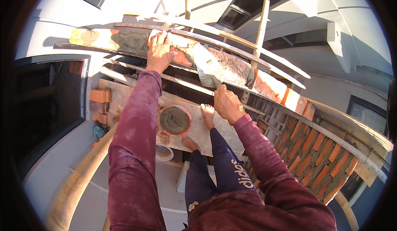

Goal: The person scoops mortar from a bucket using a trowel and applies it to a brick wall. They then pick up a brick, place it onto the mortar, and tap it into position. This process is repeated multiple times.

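Note:
A course of orange bricks (269, 85) with grey mortar runs along the top of a low wall in front of me. My left hand (159, 53) lies on a brick (180, 56) in that course, fingers stretched toward its far side and thumb apart. In my right hand (228, 103) is a trowel (208, 66), gripped by its handle. Its mortar-smeared metal blade points away from me and lies against the bricks, right of my left hand. Wet mortar (134, 42) covers part of the course to the left.
A round bucket of mortar (175, 120) stands on the plank platform (198, 111) by my bare feet. Loose bricks (100, 95) are stacked at the left. Bamboo poles (261, 32) rise beyond the wall, and another pole (78, 185) slants at lower left. Rough brickwork (318, 152) lies right.

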Tool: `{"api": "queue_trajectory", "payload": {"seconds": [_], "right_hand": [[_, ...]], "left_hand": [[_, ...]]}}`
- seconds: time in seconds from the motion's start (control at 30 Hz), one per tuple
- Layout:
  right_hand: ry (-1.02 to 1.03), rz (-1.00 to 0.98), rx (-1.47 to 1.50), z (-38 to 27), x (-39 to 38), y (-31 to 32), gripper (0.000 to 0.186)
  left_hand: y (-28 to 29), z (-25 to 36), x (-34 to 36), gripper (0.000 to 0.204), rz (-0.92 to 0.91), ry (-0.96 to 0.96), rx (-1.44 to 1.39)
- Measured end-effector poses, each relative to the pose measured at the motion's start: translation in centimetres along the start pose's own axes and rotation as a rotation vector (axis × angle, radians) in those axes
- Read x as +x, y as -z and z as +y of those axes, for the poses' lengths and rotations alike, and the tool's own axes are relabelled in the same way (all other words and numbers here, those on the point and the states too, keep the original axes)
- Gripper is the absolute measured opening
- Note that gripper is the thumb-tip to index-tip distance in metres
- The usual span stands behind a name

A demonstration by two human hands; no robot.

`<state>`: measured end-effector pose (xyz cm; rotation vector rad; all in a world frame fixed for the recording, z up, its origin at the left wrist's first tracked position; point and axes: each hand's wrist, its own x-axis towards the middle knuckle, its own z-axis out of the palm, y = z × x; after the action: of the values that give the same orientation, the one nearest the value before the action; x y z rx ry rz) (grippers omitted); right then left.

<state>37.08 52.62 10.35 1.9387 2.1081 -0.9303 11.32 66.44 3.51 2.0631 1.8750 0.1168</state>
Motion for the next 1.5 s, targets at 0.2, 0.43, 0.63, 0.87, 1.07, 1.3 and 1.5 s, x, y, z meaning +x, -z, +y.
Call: {"api": "queue_trajectory", "payload": {"seconds": [0.2,0.43,0.63,0.87,1.07,1.3,1.5], "right_hand": [[0.169,-0.014,-0.092,5.2,-4.7,-0.7,0.024],[0.227,0.129,-0.086,-1.1,-1.5,4.7,0.024],[0.266,0.034,-0.255,0.1,3.1,2.0,0.027],[0.014,0.068,-0.055,4.7,-4.7,2.7,0.024],[0.084,0.106,0.073,3.2,-5.2,0.3,0.024],[-0.088,0.057,0.044,9.0,-5.4,-1.2,0.026],[0.009,0.180,-0.109,9.6,-8.8,5.8,0.035]], "left_hand": [[-0.2,-0.2,-0.8,0.075,0.023,-0.005,0.033],[0.4,-1.9,0.6,0.054,-0.023,-0.070,0.000],[-0.6,-2.5,1.0,0.052,0.029,-0.103,0.067],[0.0,-1.9,-0.3,0.069,-0.018,-0.083,0.061],[0.9,-1.3,-0.9,0.068,0.028,-0.091,0.007],[1.1,0.9,-0.9,0.069,0.040,-0.002,-0.124],[2.4,0.3,-1.1,0.064,-0.031,-0.080,0.048]]}}
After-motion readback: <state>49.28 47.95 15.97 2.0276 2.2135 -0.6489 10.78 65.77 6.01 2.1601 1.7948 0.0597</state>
